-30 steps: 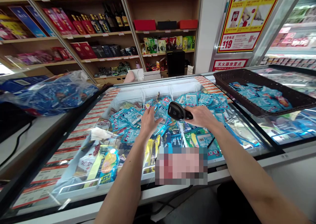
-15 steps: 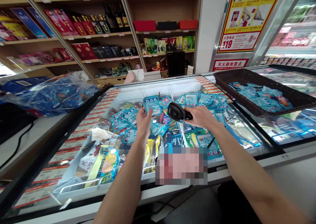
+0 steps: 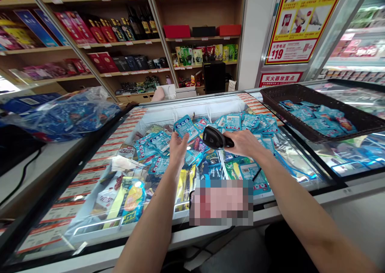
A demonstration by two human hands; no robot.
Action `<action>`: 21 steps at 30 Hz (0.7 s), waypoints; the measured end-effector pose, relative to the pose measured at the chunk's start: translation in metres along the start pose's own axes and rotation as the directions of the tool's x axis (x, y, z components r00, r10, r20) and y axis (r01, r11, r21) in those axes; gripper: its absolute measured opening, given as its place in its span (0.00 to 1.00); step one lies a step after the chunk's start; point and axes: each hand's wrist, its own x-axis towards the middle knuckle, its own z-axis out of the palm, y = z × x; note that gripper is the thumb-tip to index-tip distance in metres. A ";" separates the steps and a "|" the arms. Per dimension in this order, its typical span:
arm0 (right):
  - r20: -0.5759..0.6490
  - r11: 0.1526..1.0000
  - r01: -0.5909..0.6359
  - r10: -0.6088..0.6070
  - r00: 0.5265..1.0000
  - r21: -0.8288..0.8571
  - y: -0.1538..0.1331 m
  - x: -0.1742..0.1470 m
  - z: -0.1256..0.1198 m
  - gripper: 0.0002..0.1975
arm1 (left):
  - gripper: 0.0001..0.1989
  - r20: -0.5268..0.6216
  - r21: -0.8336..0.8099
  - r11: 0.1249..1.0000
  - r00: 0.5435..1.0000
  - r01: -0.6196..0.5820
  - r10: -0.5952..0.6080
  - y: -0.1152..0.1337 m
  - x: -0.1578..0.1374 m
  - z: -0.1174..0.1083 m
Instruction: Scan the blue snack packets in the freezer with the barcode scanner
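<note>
My left hand grips a blue snack packet by its lower edge, thumb on top, with the packet tilted. My right hand is wrapped around the handle of a black barcode scanner. The scanner's head points left, close beside the packet but apart from it. Below both hands, similar blue packets lie loosely on the glass top, a pile to the left and another pile to the right.
A dark brown basket holding more blue packets stands at the right. On the left lies a clear plastic bag of blue packets. A blurred-out rectangle sits at the freezer's front edge. Stocked shelves line the back.
The packet in my left hand has turned, its top leaning further left. My left hand has shifted slightly right. The scanner has barely moved.
</note>
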 end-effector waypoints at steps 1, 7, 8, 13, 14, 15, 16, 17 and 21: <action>0.002 1.000 0.000 0.000 1.000 0.002 0.000 0.000 0.000 0.15 | 0.22 0.003 0.000 1.000 1.000 -0.001 0.001 0.000 0.000 0.000; 0.005 1.000 0.008 -0.009 1.000 0.008 -0.001 -0.001 -0.002 0.15 | 0.22 0.007 0.001 1.000 1.000 0.002 -0.002 -0.003 0.001 0.000; 0.003 1.000 0.012 -0.012 1.000 0.008 -0.001 -0.001 -0.002 0.15 | 0.22 0.004 0.003 1.000 1.000 0.002 -0.002 -0.003 0.001 0.000; -0.004 1.000 0.023 -0.023 1.000 0.007 -0.002 0.000 -0.001 0.13 | 0.22 -0.001 0.003 1.000 1.000 -0.001 0.001 -0.004 0.000 0.001; -0.003 1.000 0.024 -0.023 1.000 0.004 -0.002 0.000 -0.001 0.13 | 0.22 0.000 0.002 1.000 1.000 -0.002 0.002 -0.004 0.000 0.001; -0.003 1.000 0.024 -0.024 1.000 0.001 -0.002 -0.001 -0.001 0.14 | 0.22 0.001 0.002 1.000 1.000 -0.002 0.002 -0.004 0.000 0.001; -0.004 1.000 0.026 -0.026 1.000 0.000 -0.002 -0.001 -0.001 0.14 | 0.22 0.001 0.002 1.000 1.000 -0.002 0.002 -0.005 0.000 0.001; -0.007 1.000 0.029 -0.029 1.000 0.001 -0.002 -0.001 -0.001 0.14 | 0.21 0.001 0.003 1.000 1.000 -0.002 0.002 -0.005 0.000 0.001; -0.029 0.999 0.049 -0.048 0.998 0.020 -0.002 -0.001 -0.001 0.14 | 0.20 0.007 -0.003 1.000 1.000 -0.005 0.005 -0.007 0.001 0.000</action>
